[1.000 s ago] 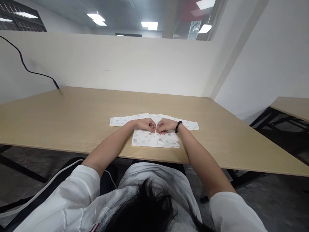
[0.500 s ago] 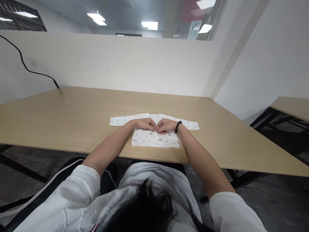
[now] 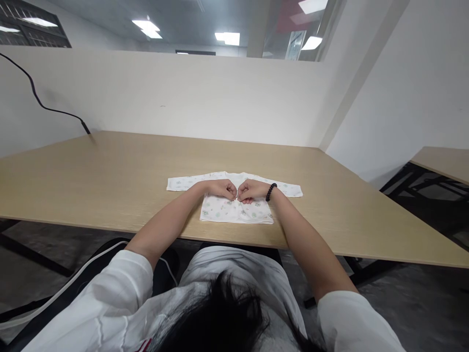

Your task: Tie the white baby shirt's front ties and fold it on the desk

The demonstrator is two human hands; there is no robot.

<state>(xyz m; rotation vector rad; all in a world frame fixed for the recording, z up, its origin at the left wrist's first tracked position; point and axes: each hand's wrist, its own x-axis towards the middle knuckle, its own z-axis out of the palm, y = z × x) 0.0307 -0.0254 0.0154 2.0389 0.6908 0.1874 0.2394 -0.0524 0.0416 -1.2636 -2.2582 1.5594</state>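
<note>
No text or labels can be read anywhere.

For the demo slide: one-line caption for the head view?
Left hand and right hand meet over a white printed long-sleeved top on a wooden table.

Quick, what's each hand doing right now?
Left hand: closed, seemingly pinching the white garment at its middle.
Right hand: closed, seemingly pinching the same spot.
</note>
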